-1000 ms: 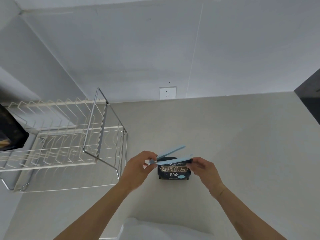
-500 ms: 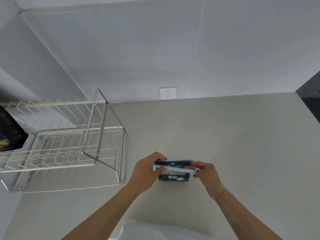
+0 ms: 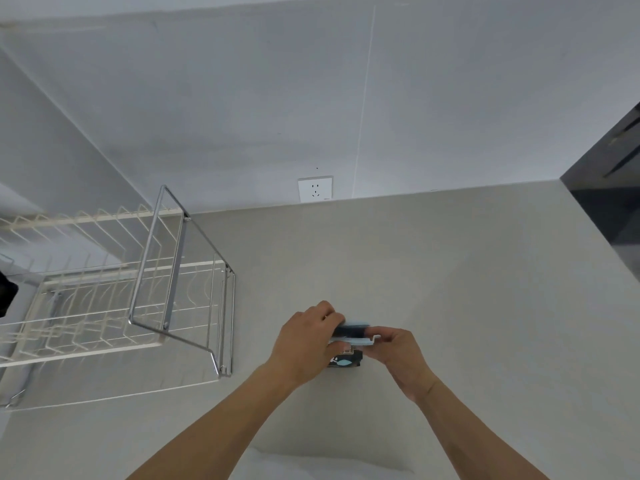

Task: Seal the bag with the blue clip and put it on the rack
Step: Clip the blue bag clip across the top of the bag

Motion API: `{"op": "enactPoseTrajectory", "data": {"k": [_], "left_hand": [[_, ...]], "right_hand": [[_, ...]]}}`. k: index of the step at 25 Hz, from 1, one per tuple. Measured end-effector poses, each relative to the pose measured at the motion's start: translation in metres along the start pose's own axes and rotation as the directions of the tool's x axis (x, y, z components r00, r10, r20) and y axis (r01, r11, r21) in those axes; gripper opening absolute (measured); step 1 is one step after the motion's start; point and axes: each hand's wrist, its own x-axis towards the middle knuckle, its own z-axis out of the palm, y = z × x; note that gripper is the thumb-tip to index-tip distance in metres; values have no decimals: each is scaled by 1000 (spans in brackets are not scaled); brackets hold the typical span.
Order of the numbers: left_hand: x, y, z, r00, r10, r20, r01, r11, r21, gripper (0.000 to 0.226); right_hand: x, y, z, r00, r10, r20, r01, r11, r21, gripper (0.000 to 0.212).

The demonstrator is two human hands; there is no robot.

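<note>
A small black bag point(image 3: 344, 360) with light print stands on the grey counter between my hands. A long light blue clip point(image 3: 356, 340) lies across its top, its two arms nearly together over the folded bag mouth. My left hand point(image 3: 306, 344) pinches the clip's left end, fingers curled over the top. My right hand point(image 3: 398, 351) grips the clip's right end by the latch. Most of the bag is hidden behind my fingers. The wire dish rack point(image 3: 145, 289) stands to the left, apart from the bag.
A white wall socket point(image 3: 315, 188) sits on the back wall above the counter point(image 3: 450, 289). A dark object point(image 3: 7, 296) shows at the left edge by the rack. A dark surface point(image 3: 609, 188) borders the counter at the right. White cloth point(image 3: 311, 465) lies at the bottom.
The clip's upper arm, raised a second ago, has swung down onto the bag's top. Both hands have closed in over the clip's ends and the bag is more covered.
</note>
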Motion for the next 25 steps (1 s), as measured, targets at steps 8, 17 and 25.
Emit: {"op": "enactPoseTrajectory", "data": {"k": [8, 17, 25], "left_hand": [[5, 5, 0, 999, -52, 10, 52, 998, -36, 29], [8, 10, -1, 997, 43, 57, -45, 998, 47, 25], [16, 16, 6, 988, 140, 71, -145, 988, 60, 22]], "right_hand": [[-8, 4, -10, 997, -58, 57, 50, 990, 130, 41], [-8, 9, -12, 969, -208, -137, 178, 963, -201, 21], [-6, 3, -16, 955, -267, -128, 207, 911, -357, 18]]}}
